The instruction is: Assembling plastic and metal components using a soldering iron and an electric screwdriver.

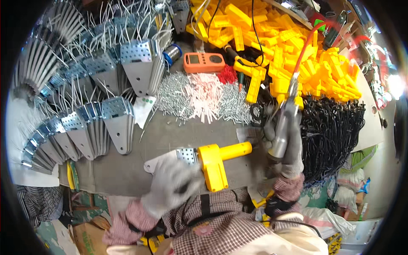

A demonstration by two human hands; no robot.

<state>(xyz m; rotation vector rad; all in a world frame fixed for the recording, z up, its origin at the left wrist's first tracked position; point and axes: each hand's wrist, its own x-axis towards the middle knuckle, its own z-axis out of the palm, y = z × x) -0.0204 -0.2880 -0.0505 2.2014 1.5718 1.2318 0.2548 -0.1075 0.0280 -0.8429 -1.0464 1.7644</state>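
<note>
Grey tabletop (119,170) spans the frame's middle; yellow plastic housings (335,76) heap up at upper right. At centre, a yellow T-shaped handle (212,163) joins a perforated metal plate (187,155); the blurred left hand (173,182) overlaps the plate, its fingers' grip unclear. Right of centre, the right hand's (293,134) fingers clasp a silver power driver (279,142).

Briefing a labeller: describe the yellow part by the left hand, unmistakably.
From the yellow heap at upper right, come down to the grey tabletop. Near its closest edge, beside the left hand, is the yellow part. Unlike the heaped pieces, it sits apart, a rod-like arm pointing right and a perforated metal plate on its left.
</note>
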